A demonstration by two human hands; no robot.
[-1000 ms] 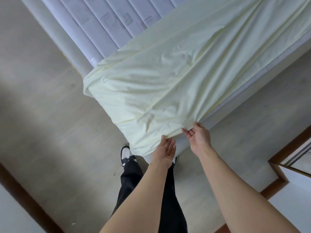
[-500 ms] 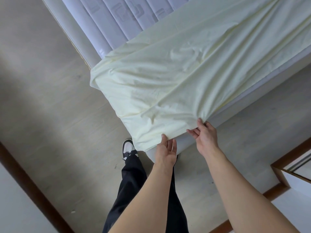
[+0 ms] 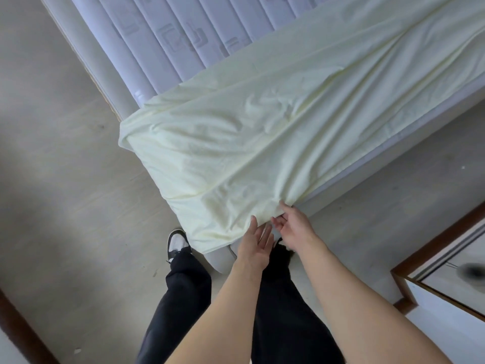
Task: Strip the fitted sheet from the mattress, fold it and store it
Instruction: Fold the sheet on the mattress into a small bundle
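Sheet (image 3: 262,132) hem (mattress corner) touches both hands' fingertips.

both hands reach the fitted sheet (image 3: 262,143) hem at the mattress (image 3: 168,43) corner.

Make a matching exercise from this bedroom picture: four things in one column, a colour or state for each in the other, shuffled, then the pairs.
Things
1. fitted sheet
2. mattress
3. trousers
4. shoe

Descriptions
A. black, worn on the legs
B. pale yellow and wrinkled, covering the near corner
C. black and white, on the floor by the bed
D. white and quilted, partly bare

Pairs: 1-B, 2-D, 3-A, 4-C
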